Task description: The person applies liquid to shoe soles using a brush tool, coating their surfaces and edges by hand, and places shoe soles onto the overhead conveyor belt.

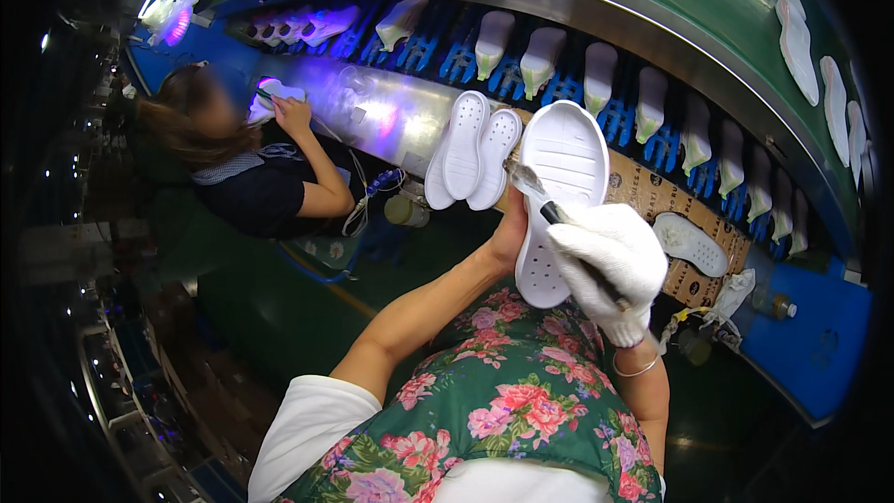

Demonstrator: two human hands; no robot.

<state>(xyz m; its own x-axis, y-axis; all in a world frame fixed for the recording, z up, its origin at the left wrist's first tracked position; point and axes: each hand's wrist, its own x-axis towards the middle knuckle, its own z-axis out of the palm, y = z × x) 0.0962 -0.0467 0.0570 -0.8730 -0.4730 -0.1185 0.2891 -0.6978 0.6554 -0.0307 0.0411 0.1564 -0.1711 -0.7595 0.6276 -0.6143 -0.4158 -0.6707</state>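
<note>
A large white oblong shoe sole (565,158) with a ridged hollow and small holes is held up before the person. The bare left hand (509,231) grips its left edge, fingers partly hidden; the white-gloved right hand (610,263), over its right side, pinches a black-handled brush (533,185), bristles by its left rim, contact unclear. Left of the sole lie three slim white perforated soles (466,144); to its right, a white dotted sole (691,244) rests on brown printed cardboard (643,188).

1 brush (533,185), 1 held sole (566,154), 3 clustered insoles (465,144)
</note>
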